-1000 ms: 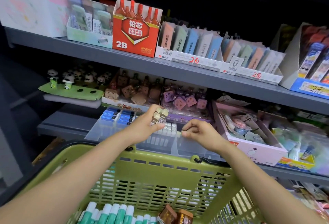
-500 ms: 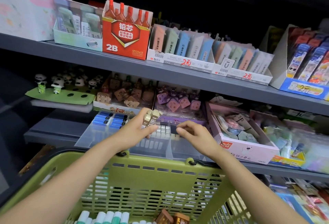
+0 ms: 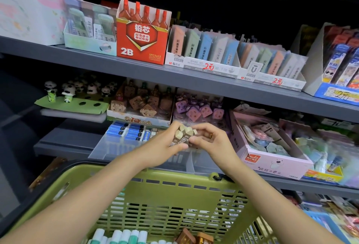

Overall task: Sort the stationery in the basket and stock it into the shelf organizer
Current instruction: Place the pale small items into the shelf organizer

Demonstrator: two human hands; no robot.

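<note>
My left hand [image 3: 165,144] grips a small bundle of brown-and-cream erasers [image 3: 182,135] above the clear plastic shelf organizer [image 3: 108,146]. My right hand [image 3: 209,139] meets it from the right and pinches the erasers at the bundle's right side. The organizer sits on the lower shelf and holds blue erasers [image 3: 126,132] in its left compartments. Below my arms is the green basket [image 3: 174,185], holding green-and-white sticks [image 3: 124,236] and two brown boxes [image 3: 194,239] at its bottom.
A pink box of stationery [image 3: 272,164] stands right of the organizer. Behind it are trays of brown [image 3: 139,106] and purple [image 3: 200,109] toast-shaped erasers and panda figures [image 3: 68,92]. The upper shelf [image 3: 174,74] carries a red 2B lead box [image 3: 141,34] and pastel lead cases [image 3: 204,47].
My right hand has moved left from the organizer and now takes hold of the erasers in my left hand. The view has shifted slightly.
</note>
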